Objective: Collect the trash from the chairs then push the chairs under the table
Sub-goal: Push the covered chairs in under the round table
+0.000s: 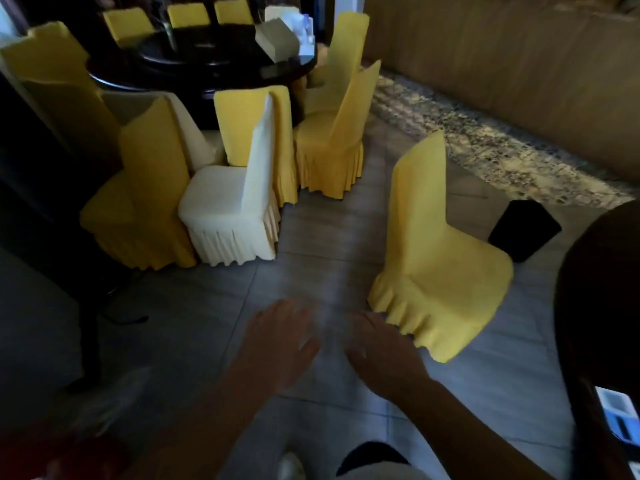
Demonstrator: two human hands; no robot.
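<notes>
A yellow-covered chair [440, 265] stands alone on the tiled floor, its seat bare. My right hand [377, 348] reaches toward its skirt hem, fingers straight, holding nothing. My left hand [280, 337] hovers beside it, palm down and empty. A cream-covered chair [225, 209] and several yellow chairs [329, 140] crowd near a dark round table [207, 60]. A boxy pale object [277, 41] and some whitish items [301, 26] lie on that table. No trash shows on any seat.
A black bin [524, 230] stands on the floor behind the lone chair. A second dark table edge [588, 306] curves in at the right. A patterned stone strip and a wooden wall [502, 46] run along the back right. Dark furniture stands at the left.
</notes>
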